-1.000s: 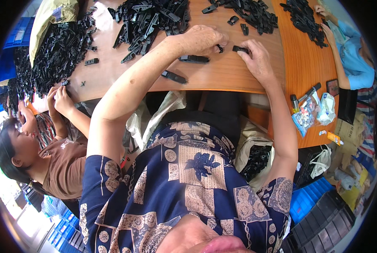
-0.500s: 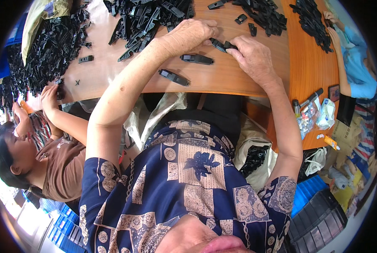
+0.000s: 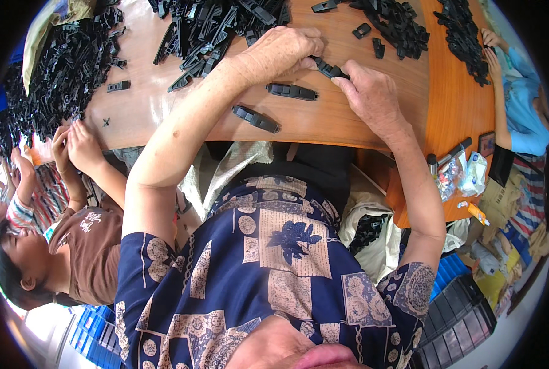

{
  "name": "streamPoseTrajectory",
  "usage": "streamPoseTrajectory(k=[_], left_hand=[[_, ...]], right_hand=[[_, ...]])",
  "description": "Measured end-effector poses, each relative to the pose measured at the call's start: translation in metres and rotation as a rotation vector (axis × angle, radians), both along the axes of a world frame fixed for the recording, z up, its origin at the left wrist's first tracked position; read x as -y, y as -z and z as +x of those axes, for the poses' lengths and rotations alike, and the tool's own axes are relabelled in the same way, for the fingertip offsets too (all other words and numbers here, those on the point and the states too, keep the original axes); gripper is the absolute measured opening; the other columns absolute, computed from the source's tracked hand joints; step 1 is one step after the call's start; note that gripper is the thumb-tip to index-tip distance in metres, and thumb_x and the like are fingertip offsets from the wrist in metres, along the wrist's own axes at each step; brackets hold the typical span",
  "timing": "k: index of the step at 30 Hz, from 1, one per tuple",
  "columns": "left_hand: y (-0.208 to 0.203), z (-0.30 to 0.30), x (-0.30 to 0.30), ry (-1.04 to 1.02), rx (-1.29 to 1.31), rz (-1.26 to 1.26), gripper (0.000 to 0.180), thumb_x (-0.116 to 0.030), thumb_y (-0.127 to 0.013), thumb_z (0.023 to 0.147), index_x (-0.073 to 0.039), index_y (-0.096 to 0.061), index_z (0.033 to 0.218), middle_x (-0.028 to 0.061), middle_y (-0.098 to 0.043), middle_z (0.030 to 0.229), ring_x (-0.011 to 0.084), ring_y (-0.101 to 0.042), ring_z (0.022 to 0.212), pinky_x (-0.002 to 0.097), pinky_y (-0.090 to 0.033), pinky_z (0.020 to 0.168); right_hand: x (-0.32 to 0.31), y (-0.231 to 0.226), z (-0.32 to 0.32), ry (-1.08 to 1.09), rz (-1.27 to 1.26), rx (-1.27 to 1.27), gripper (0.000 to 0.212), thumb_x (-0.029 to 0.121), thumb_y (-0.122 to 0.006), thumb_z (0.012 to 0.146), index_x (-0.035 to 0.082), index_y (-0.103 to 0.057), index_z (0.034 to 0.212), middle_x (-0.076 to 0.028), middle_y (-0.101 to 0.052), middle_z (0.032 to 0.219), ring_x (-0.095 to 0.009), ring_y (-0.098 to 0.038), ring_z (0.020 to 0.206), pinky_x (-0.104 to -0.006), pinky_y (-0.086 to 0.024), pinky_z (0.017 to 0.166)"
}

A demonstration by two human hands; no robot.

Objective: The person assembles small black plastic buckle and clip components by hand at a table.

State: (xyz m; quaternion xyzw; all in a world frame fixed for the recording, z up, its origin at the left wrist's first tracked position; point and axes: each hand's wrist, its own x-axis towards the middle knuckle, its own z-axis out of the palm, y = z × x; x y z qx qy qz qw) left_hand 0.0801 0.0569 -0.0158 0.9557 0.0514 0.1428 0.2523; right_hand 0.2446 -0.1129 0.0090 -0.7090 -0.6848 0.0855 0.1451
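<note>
A black plastic clip-like piece [image 3: 330,67] spans the gap between my hands, above the tabletop. My left hand [image 3: 280,54] has its fingers curled around the left end, which they partly hide. At the other end, the thumb and fingers of my right hand [image 3: 368,95] pinch the piece; whether they hold a separate small part cannot be made out. Two similar long black pieces lie nearer me on the table: one piece [image 3: 292,91] just below my left hand, another piece [image 3: 255,118] closer to the edge.
Heaps of black parts lie at the far left [image 3: 71,67], far middle [image 3: 207,37] and far right [image 3: 394,27]. Co-workers' hands [image 3: 81,144] work at the left; another person [image 3: 517,98] sits at right. Plastic packets [image 3: 462,172] lie near the right table edge [image 3: 410,212].
My right thumb and fingers have shifted slightly on the piece, and more of its right part shows. The left co-worker's hands have come together. The whole view has shifted a little.
</note>
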Motion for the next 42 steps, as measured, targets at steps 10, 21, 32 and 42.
streamPoseTrajectory(k=[10, 21, 32, 42], left_hand=[[-0.021, -0.010, 0.008, -0.012, -0.099, 0.032, 0.031, -0.008, -0.073, 0.083, -0.005, -0.065, 0.113, 0.0124, -0.063, 0.110, 0.0351, -0.066, 0.099, 0.0438, -0.054, 0.086], [-0.045, -0.029, -0.068, -0.196, -0.174, 0.541, 0.019, -0.010, -0.067, 0.082, -0.009, -0.063, 0.101, 0.0112, -0.063, 0.101, 0.0309, -0.061, 0.103, 0.0410, -0.049, 0.089], [0.019, 0.069, -0.013, -0.387, -0.219, -0.146, 0.063, -0.025, -0.069, 0.092, -0.016, -0.043, 0.148, 0.0246, -0.072, 0.108, 0.0423, -0.070, 0.102, 0.0490, -0.056, 0.092], [-0.020, 0.065, -0.017, -0.200, -0.288, 0.410, 0.031, -0.015, -0.064, 0.093, -0.014, -0.061, 0.123, 0.0168, -0.069, 0.105, 0.0360, -0.070, 0.093, 0.0432, -0.057, 0.078]], right_hand=[[-0.014, 0.002, 0.006, 0.093, -0.007, -0.303, 0.028, 0.030, -0.071, 0.092, 0.003, -0.062, 0.093, -0.018, -0.069, 0.082, -0.040, -0.068, 0.082, -0.0503, -0.053, 0.070], [-0.025, 0.024, 0.062, 0.291, 0.051, 0.107, 0.022, 0.019, -0.060, 0.099, 0.006, -0.062, 0.116, -0.018, -0.064, 0.112, -0.039, -0.067, 0.104, -0.0518, -0.055, 0.085], [0.002, 0.027, 0.069, 0.312, -0.095, -0.681, 0.026, 0.016, -0.057, 0.099, 0.008, -0.066, 0.122, -0.004, -0.058, 0.082, -0.016, -0.055, 0.077, -0.0354, -0.048, 0.074], [0.013, 0.027, 0.068, 0.182, 0.167, -0.031, 0.024, 0.026, -0.068, 0.095, 0.005, -0.069, 0.107, -0.012, -0.063, 0.092, -0.028, -0.064, 0.083, -0.0407, -0.050, 0.074]])
